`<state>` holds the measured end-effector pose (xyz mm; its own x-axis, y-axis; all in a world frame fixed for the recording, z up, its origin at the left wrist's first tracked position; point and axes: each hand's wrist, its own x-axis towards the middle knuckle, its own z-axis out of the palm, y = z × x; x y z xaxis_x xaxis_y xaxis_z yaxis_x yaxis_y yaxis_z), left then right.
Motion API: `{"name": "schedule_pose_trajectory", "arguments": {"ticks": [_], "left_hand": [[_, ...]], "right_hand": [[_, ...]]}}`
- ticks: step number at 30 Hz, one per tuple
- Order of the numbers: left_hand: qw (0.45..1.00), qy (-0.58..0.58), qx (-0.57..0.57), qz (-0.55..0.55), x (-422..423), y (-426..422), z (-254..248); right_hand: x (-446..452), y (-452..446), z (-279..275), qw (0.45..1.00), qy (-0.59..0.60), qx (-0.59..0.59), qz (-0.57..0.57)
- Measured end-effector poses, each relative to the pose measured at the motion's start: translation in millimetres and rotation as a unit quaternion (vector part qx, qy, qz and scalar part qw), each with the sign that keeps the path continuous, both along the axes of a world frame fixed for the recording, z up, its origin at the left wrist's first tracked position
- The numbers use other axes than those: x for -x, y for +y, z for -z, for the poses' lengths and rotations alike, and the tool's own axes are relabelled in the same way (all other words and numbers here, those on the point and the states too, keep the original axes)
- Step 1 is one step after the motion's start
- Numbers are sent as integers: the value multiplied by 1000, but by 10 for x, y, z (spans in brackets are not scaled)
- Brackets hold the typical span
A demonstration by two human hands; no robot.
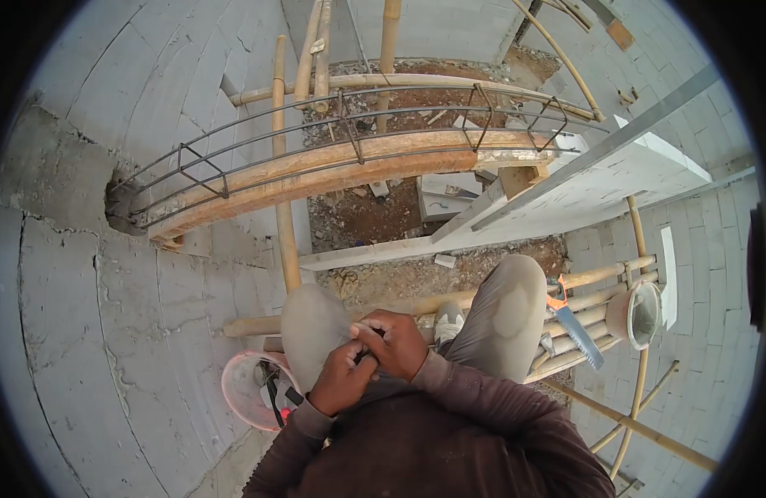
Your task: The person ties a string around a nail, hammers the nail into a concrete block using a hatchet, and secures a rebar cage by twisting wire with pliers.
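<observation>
Grey wall (84, 332), pink bucket (239, 388) of tools (273, 392) beside it; left hand (343, 379) and right hand (397, 342) closed, contents unclear.

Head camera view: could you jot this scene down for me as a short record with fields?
Left hand: left hand close against the right, fingers curled
Right hand: right hand, fingers bent in
Held: too small to tell
Ahead: cage of steel bars along a wooden beam
Left side: pink-rimmed bucket, tools inside
Right side: handsaw on bamboo poles; another bucket nearby
</observation>
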<state>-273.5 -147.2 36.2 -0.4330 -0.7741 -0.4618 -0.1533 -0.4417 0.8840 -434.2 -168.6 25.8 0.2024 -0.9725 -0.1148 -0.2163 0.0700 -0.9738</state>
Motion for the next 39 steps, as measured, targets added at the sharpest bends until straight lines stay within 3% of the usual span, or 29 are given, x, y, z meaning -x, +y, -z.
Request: {"name": "schedule_pose_trajectory", "arguments": {"ticks": [2, 6, 7, 9, 12, 15, 19, 22, 27, 31, 36, 38, 39], "left_hand": [[1000, -7, 7, 27, 35, -27, 1], [995, -13, -35, 96, 41, -56, -61], [997, -3, -14, 74, 39, -36, -58], [999, 19, 31, 31, 31, -5, -40], [964, -26, 261, -32, 22, -92, -18], [944, -75, 314, -64, 80, -272, -160], [971, -39, 199, -124, 220, -417, -268], [979, -19, 140, -147, 194, -455, -244], [975, -15, 193, -107, 63, -497, -171], [968, 5, 198, -154, 156, -468, -191], [988, 29, 141, -52, -40, -469, 16], [994, 20, 94, -47, -43, -451, -108], [992, 17, 122, -31, -20, -446, -151]], "right_hand": [[14, -35, 9, 996, 25, 82, 17], [130, -132, -30, 997, -36, -47, 40], [186, -168, -21, 998, -10, -24, 51], [314, -241, -7, 996, 43, 26, 76], [457, -269, -28, 980, 130, 132, 76], [533, -263, -122, 975, 131, 174, 37], [556, -283, -363, 995, 72, 57, -37], [588, -307, -431, 992, 96, 27, -78], [651, -285, -444, 988, 113, 84, -62], [677, -268, -501, 982, 112, 123, -86], [643, -283, -532, 975, 117, 150, -118], [614, -296, -572, 976, 110, 146, -117], [606, -309, -563, 976, 102, 159, -104]]}}
